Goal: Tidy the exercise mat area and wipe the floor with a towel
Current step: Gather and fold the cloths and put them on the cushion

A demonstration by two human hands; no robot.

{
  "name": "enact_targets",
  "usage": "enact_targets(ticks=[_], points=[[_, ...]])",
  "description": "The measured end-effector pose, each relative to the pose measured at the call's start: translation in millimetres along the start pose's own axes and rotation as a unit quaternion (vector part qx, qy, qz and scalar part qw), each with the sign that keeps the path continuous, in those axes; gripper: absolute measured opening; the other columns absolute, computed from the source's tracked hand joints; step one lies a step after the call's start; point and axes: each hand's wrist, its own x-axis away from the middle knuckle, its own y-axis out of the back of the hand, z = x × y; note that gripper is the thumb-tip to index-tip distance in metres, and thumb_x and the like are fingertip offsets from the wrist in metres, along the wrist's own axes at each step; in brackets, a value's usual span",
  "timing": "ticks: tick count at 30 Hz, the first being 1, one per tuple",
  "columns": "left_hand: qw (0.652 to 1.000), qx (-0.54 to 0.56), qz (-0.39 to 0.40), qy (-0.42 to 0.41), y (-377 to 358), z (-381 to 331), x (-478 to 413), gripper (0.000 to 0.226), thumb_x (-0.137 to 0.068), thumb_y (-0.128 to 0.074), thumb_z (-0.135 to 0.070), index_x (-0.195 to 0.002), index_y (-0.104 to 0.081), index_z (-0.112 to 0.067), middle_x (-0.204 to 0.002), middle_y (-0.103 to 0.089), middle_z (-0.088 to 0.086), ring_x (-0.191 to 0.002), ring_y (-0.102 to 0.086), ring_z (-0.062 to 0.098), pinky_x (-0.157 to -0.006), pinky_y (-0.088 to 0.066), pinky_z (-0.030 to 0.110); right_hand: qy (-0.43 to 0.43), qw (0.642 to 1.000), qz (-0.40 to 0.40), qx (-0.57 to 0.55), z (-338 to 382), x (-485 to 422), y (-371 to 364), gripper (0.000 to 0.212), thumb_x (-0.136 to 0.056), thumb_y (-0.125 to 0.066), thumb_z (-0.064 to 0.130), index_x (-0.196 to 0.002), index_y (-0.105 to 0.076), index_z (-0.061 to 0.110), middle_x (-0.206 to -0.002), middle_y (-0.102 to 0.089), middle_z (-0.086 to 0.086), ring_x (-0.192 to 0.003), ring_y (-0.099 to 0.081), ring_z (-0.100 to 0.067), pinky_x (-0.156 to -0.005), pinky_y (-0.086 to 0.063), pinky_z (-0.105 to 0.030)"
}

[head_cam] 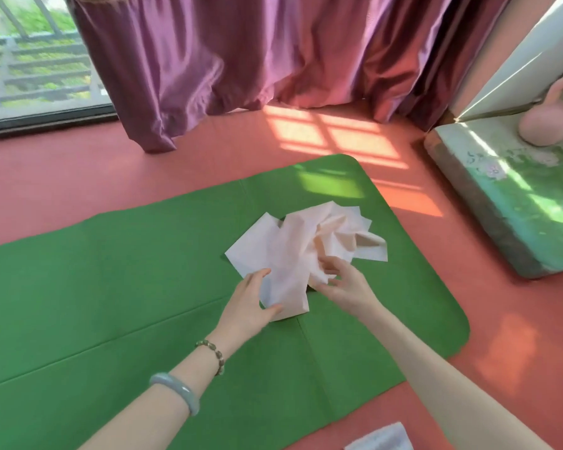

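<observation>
Smooth red floor [62, 177] runs under a satiny purple curtain [241, 60]. On it lies a flat green exercise mat [111, 271] with rounded corners, and a crumpled pale pink cloth [290, 245] sits mid-mat. Our left grip [252, 302] clasps the cloth's near edge; our right grip [343, 285] pinches a fold.

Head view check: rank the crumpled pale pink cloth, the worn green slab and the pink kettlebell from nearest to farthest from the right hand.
1. The crumpled pale pink cloth: on the green mat, gripped by the right hand.
2. The worn green slab: on the floor off to the right, apart from the hand.
3. The pink kettlebell: standing at the slab's far end, by the wall.
</observation>
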Motion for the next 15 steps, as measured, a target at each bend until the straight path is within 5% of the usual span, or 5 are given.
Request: enact_targets(ticks=[4, 7, 10, 12, 15], points=[[0.999, -0.039, 0.006, -0.013, -33, 23, -27, 0.082, -0.077, -0.068, -0.043, -0.144, -0.025, -0.022, -0.149, -0.028, -0.008, -0.137, -0.025, 0.011, -0.112, -0.025, 0.03, -0.041, 0.998, 0.038, 0.034, -27, -35, -33, 0.077, -0.079, -0.072, 0.028, -0.143, -0.033, 0.011, -0.132, -0.04, -0.011, -0.119, -0.044, -0.019, -0.098, -0.039, -0.03], [0.997, -0.07, 0.008, -0.015, -48, 35, -38, 0.089, -0.077, -0.068, -0.048, -0.147, -0.02, -0.018, -0.153, -0.024, -0.004, -0.14, -0.022, 0.013, -0.115, -0.021, 0.032, -0.085, 0.995, 0.043, 0.014, -34, -52, -45, 0.076, -0.079, -0.072, 0.031, -0.14, -0.034, 0.008, -0.122, -0.049, -0.009, -0.111, -0.05, -0.021, -0.088, -0.042, -0.028], [0.998, -0.062, 0.01, -0.016, -50, 41, -39, 0.095, -0.076, -0.069, -0.048, -0.148, -0.016, -0.018, -0.155, -0.02, -0.004, -0.141, -0.02, 0.014, -0.115, -0.02, 0.033, -0.078, 0.996, 0.03, 0.03, -24, -54, -57, 0.021, -0.083, -0.067, 0.023, -0.097, -0.056, 0.011, -0.082, -0.053, 0.001, -0.078, -0.051, -0.015, -0.062, -0.037, -0.021], [0.999, -0.037, 0.01, -0.018, -43, 40, -37, 0.093, -0.075, -0.071, -0.047, -0.147, -0.021, -0.017, -0.152, -0.025, -0.005, -0.139, -0.025, 0.014, -0.114, -0.025, 0.035, -0.024, 0.999, 0.013, 0.036, -5, -46, -67, 0.021, -0.087, -0.06, 0.016, -0.071, -0.047, 0.013, -0.068, -0.046, 0.001, -0.066, -0.044, -0.014, -0.058, -0.033, -0.023], [0.994, 0.019, -0.062, -0.083, -20, 34, -31, 0.038, -0.078, -0.069, -0.023, -0.112, -0.052, -0.02, -0.115, -0.055, -0.005, -0.108, -0.054, 0.013, -0.095, -0.044, 0.035, 0.094, 0.994, 0.05, 0.02, 32, -24, -82, 0.015, -0.088, -0.056, 0.016, -0.075, -0.052, 0.009, -0.078, -0.058, -0.004, -0.076, -0.054, -0.02, -0.074, -0.045, -0.032]])
